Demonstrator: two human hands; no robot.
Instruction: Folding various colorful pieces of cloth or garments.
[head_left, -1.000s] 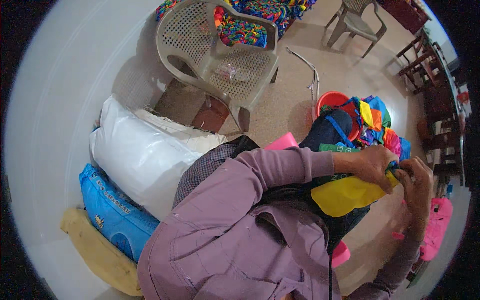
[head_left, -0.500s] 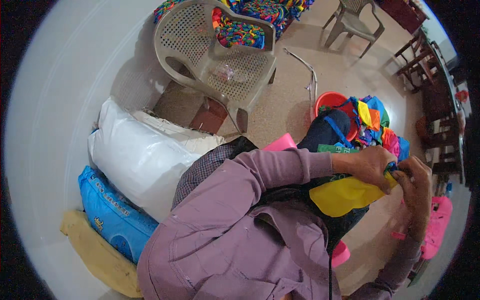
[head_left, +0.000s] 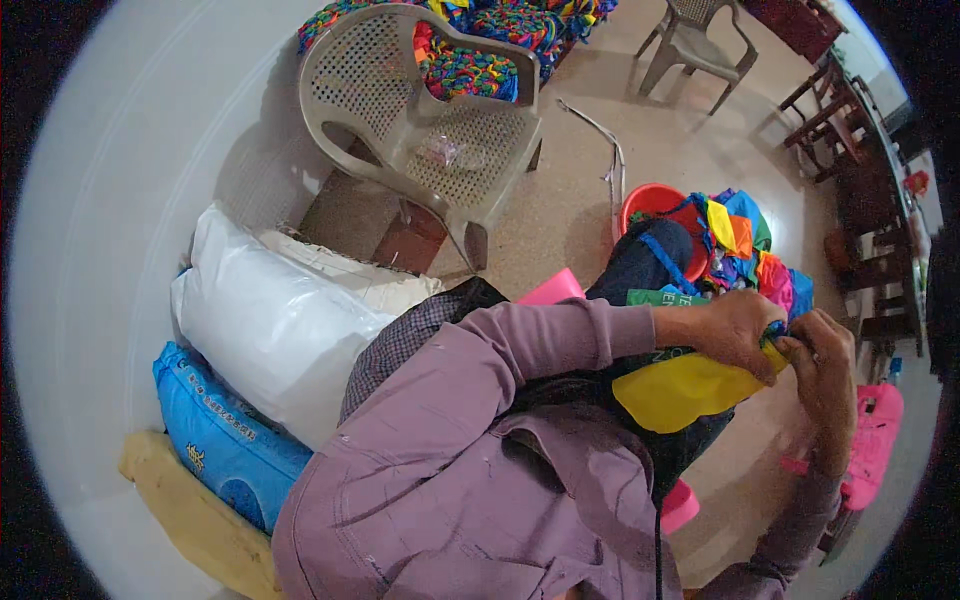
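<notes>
Fingers of both hands pinch yellow cloth [head_left: 690,385] beside cloth-filled red tub [head_left: 650,203].

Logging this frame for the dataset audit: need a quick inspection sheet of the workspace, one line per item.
Surface: speckled tan floor; work is done on the person's lap.
Job's things: yellow cloth, gripped at its upper edge by both hands; heap of multicoloured cloth pieces in a red tub just beyond.
Clutter: white sack, blue sack and yellow sack stacked by the wall; pink items on the floor.
Grippers: left hand and right hand both closed on the cloth, touching.
Cables: thin dark cord hanging at the chest.
Surroundings: beige plastic chair, second chair, dark wooden furniture.
</notes>
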